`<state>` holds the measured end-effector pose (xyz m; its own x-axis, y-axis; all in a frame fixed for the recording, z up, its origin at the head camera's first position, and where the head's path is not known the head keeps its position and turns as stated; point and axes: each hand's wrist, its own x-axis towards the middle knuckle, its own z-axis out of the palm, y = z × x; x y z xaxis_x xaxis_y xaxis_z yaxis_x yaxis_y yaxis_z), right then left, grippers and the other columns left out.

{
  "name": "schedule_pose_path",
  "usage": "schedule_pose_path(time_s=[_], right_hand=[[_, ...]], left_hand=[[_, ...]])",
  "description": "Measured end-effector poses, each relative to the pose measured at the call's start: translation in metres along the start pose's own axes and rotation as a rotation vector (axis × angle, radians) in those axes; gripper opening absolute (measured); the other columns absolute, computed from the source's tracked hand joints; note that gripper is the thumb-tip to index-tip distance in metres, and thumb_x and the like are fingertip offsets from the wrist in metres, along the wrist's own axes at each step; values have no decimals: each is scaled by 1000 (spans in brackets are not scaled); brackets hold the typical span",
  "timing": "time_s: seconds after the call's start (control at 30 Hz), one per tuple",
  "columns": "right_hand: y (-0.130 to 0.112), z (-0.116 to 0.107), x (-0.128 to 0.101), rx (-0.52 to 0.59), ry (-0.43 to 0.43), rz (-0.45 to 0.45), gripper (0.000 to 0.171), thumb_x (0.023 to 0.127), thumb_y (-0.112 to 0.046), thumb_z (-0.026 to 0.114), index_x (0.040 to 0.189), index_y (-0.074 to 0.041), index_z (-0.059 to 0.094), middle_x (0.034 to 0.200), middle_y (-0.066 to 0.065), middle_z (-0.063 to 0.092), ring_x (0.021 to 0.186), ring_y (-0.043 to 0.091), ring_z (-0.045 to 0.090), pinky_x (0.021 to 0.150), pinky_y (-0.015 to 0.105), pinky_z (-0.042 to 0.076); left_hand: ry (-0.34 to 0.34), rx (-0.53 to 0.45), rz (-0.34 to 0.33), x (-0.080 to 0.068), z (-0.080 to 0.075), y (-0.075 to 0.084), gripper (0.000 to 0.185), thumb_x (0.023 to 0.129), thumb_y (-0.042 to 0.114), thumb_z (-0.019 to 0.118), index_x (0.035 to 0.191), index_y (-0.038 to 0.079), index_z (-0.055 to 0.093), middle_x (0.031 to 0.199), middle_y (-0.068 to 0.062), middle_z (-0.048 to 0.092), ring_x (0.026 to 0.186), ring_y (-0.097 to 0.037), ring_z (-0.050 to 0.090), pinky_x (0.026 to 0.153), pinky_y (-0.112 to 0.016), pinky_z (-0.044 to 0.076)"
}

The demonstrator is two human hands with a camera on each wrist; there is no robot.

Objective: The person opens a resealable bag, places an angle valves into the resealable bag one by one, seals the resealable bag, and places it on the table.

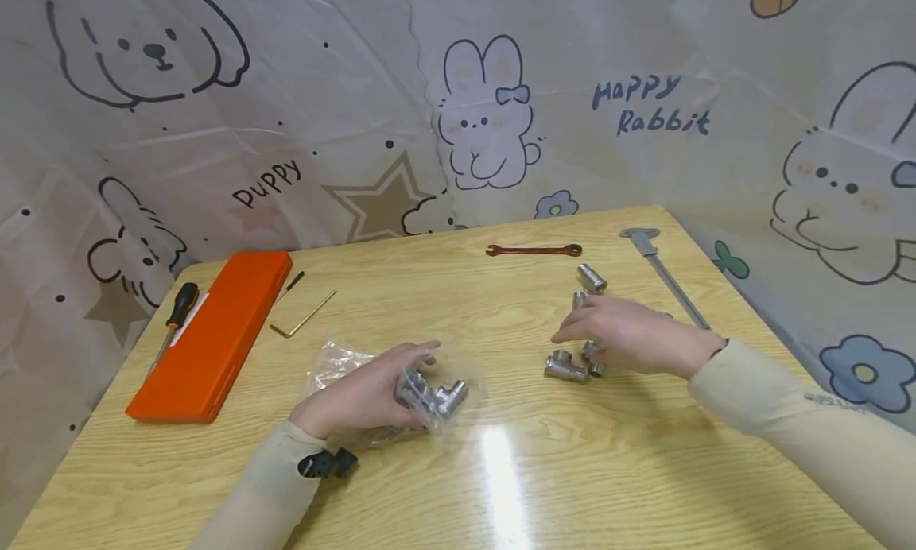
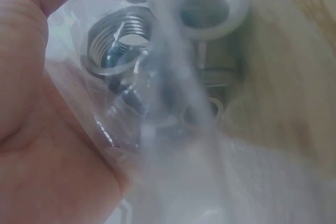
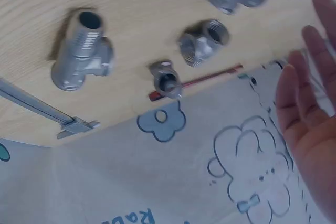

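Clad in cream sleeves nearest the lens, with a black device at the left cuff, working above a wood-grain table. Gripping a clear plastic bag of metal fittings in the left hand, with thumb and fingers curled around it, near the middle of the table. Reaching with the right hand over loose fittings right of the bag, with fingers parted in a wide, relaxed spread; impossible to tell whether touching any. Flanked at left by an orange case, with a screwdriver along its left edge and a gold hex key beyond the bag. Backed farther off by a gray caliper at right, a reddish wrench near the far edge and, behind the table, a cartoon-printed cloth.
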<state>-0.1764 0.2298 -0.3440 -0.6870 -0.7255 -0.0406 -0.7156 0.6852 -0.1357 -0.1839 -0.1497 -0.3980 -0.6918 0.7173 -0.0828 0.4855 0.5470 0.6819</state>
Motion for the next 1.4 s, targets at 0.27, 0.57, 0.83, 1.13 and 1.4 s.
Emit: schedule_pose_path(time_s=[0.27,0.57,0.83,1.13,1.4], right_hand=[[4,17,13,-114,-71,-183,61,77,9,77,130,-20,67,126,-3,65,109,21,56,89,42,51],[3,17,25,-196,-131,-228,55,73,-7,87,123,-19,70,121,-6,68,105,17,55,77,33,46],[7,23,33,-138,-88,-203,45,75,-20,85,116,-11,72,106,-1,71,96,16,57,76,32,51],[-18,21,44,269,107,71,54,78,-26,83,125,-5,67,115,3,69,101,18,62,86,36,54],[-70,26,64,498,181,139,52,78,-25,84,123,-5,68,109,2,71,82,12,62,67,23,52]], left_hand=[[1,15,0,-1,1,-2,101,74,20,88,156,14,30,143,-7,50,124,-22,51,104,-38,43],[0,39,11,0,0,-2,100,75,22,88,156,14,30,144,-7,50,124,-21,50,104,-38,43],[-1,37,12,1,0,-3,100,74,20,87,156,14,30,144,-7,49,126,-22,49,105,-39,42],[-9,31,8,2,1,-4,100,75,21,88,156,18,30,143,-5,50,126,-19,49,105,-37,42],[-5,12,9,2,1,-4,100,75,23,88,156,17,30,142,-5,51,124,-19,51,104,-39,43]])
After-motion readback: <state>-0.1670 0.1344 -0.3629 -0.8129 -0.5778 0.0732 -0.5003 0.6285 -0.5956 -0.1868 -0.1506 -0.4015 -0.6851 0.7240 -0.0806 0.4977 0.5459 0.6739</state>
